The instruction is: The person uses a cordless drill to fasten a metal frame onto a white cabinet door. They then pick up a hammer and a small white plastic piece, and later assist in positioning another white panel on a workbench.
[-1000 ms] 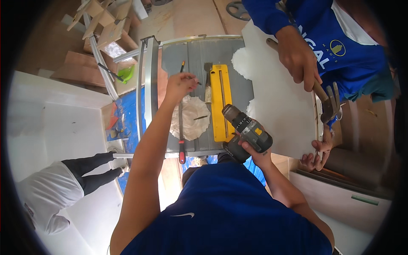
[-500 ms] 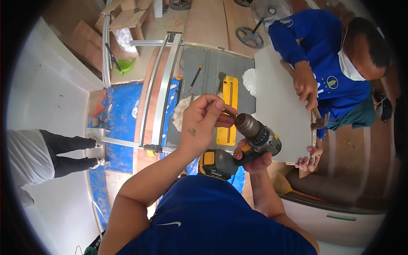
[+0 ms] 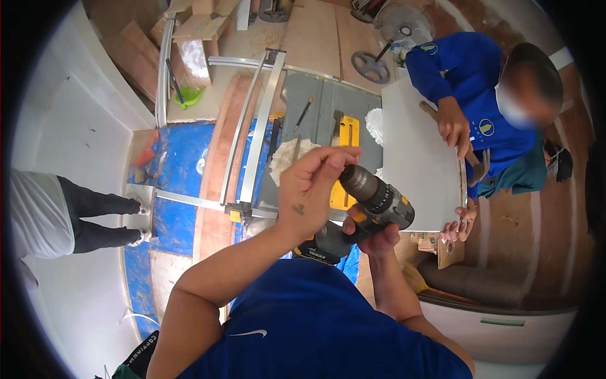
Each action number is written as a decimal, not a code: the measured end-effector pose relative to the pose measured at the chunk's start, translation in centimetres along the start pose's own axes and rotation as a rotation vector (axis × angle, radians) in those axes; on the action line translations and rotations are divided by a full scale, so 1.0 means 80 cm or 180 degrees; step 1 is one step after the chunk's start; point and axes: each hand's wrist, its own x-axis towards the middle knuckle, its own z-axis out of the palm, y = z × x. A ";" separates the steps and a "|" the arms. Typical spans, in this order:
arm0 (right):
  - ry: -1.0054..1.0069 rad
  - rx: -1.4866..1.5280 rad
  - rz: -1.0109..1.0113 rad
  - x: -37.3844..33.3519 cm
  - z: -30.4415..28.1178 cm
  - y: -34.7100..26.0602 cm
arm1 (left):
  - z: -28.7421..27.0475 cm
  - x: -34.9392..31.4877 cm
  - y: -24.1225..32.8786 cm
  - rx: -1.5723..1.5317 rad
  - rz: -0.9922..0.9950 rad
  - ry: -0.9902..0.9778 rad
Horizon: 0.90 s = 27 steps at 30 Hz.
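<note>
my right hand (image 3: 380,240) wrapped round the drill (image 3: 379,198) by the grey table (image 3: 328,95), left hand (image 3: 314,183) bunched narrow at its nose, can't tell from my end if it's pinching anything, green dustpan (image 3: 190,97) far left, contents unclear

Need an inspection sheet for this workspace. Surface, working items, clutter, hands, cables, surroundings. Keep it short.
Surface: grey tabletop with a yellow slotted plate; white panel overlaps its right side.
Working items: cordless drill, chuck towards the left hand; any bit is hidden.
Clutter: pencil and ragged pale sheet on the tabletop.
Hands: right hand grips the drill; left hand has fingers at the chuck, contents unclear.
Cables: thin white line at lower left, possibly a cord; cannot confirm.
Surroundings: co-worker's hand holding a hammer; green dustpan; blue floor sheet.
</note>
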 end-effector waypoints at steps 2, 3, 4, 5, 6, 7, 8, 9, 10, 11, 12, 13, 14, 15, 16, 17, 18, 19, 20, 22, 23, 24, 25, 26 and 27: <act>0.0080 0.0046 -0.0013 0.000 0.009 0.002 | 0.003 -0.005 0.001 -0.0482 -0.0175 0.0048; 0.0119 0.0137 -0.0012 0.000 0.014 0.004 | 0.006 -0.008 0.001 -0.0740 -0.0267 0.0094; 0.0159 0.0228 -0.0011 0.000 0.018 0.005 | 0.008 -0.010 0.001 -0.0998 -0.0362 0.0141; 0.0205 0.0095 -0.0015 0.001 0.023 0.005 | 0.009 -0.007 0.003 -0.1179 -0.0464 0.0166; 0.0274 -0.0028 -0.0020 -0.001 0.030 0.007 | 0.009 -0.003 0.003 -0.1353 -0.0593 0.0190; 0.0345 -0.0150 -0.0021 -0.002 0.036 0.008 | 0.009 0.000 0.004 -0.1526 -0.0723 0.0217; 0.0428 -0.0268 -0.0050 -0.002 0.046 0.011 | 0.009 -0.001 0.004 -0.1555 -0.0723 0.0276; 0.0532 -0.0387 -0.0085 -0.001 0.057 0.014 | 0.009 -0.003 0.002 -0.1585 -0.0741 0.0322; 0.0639 -0.0506 -0.0118 -0.001 0.062 0.015 | 0.011 -0.004 0.000 -0.1614 -0.0760 0.0368; 0.0504 -0.0662 -0.0114 0.001 0.056 0.014 | 0.014 -0.003 -0.003 -0.1670 -0.0470 0.0406; 0.0614 -0.0611 -0.0047 0.001 0.055 0.016 | 0.014 -0.003 -0.003 -0.1589 -0.0397 0.0453; 0.0726 -0.0559 0.0016 0.000 0.055 0.020 | 0.012 -0.003 -0.002 -0.1510 -0.0326 0.0494; 0.0841 -0.0507 0.0074 -0.005 0.057 0.023 | 0.012 -0.007 -0.002 -0.1432 -0.0256 0.0526; 0.0818 -0.0422 0.0023 -0.004 0.058 0.022 | 0.018 -0.005 -0.001 -0.1670 -0.0340 0.0664; 0.0899 -0.0709 0.0049 -0.006 0.061 0.025 | 0.019 -0.006 -0.003 -0.1635 -0.0354 0.0667; 0.0995 -0.0996 0.0072 -0.011 0.065 0.032 | 0.014 -0.007 -0.007 -0.1602 -0.0371 0.0660; 0.1112 -0.1324 0.0066 -0.012 0.067 0.032 | 0.014 -0.003 -0.011 -0.1610 -0.0383 0.0611; 0.1135 -0.1298 -0.0206 -0.009 0.073 0.033 | 0.012 -0.002 -0.010 -0.1660 -0.0481 0.0752; 0.1152 -0.1285 -0.0482 -0.004 0.078 0.036 | 0.007 -0.003 -0.007 -0.1708 -0.0585 0.0888; 0.1180 -0.0415 -0.0350 0.005 0.086 0.041 | 0.004 -0.005 0.002 -0.1723 -0.0379 0.0876; 0.1142 -0.0327 -0.0350 0.007 0.082 0.042 | 0.005 -0.006 0.002 -0.1854 -0.0369 0.0755; 0.1069 -0.0547 -0.0346 0.006 0.085 0.040 | -0.002 -0.010 0.004 -0.1946 -0.0321 0.0722; 0.0987 -0.0765 -0.0334 0.005 0.089 0.036 | -0.004 -0.010 0.006 -0.2036 -0.0265 0.0698; 0.0895 -0.0982 -0.0316 0.003 0.091 0.033 | -0.002 -0.009 0.007 -0.2015 -0.0262 0.0661; 0.0755 -0.1442 -0.0153 0.000 0.083 0.036 | -0.003 -0.015 0.008 -0.1952 -0.0235 0.0686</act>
